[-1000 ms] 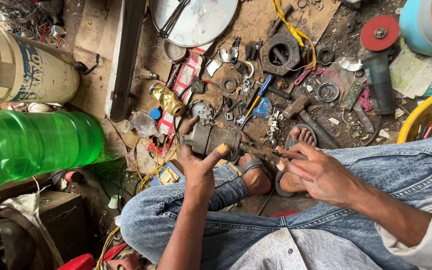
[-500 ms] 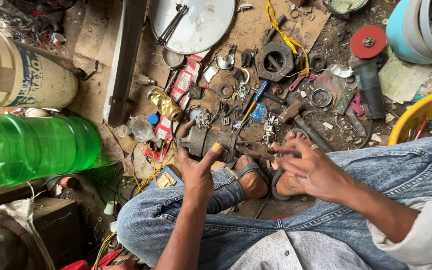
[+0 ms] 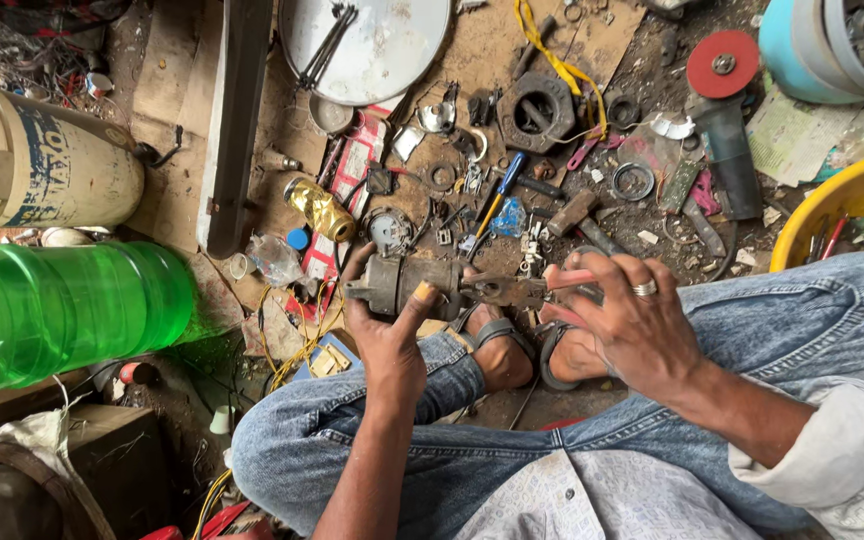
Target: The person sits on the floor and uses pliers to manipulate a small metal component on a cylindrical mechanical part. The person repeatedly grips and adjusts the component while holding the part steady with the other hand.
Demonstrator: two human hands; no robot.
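The left hand [image 3: 389, 322], forearm rising from six o'clock, wraps closed around a grimy grey cylindrical metal motor part [image 3: 404, 284] held above the crossed, sandalled feet. From three o'clock, the ringed right hand [image 3: 624, 318] clasps rusty pliers with pink handles [image 3: 527, 287], their nose meeting the part.

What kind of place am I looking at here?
Probably an informal floor-level repair workshop: loose metal rings and parts scattered on the dirt floor, a red-disc angle grinder, and a grey cylindrical motor part gripped in the left hand.
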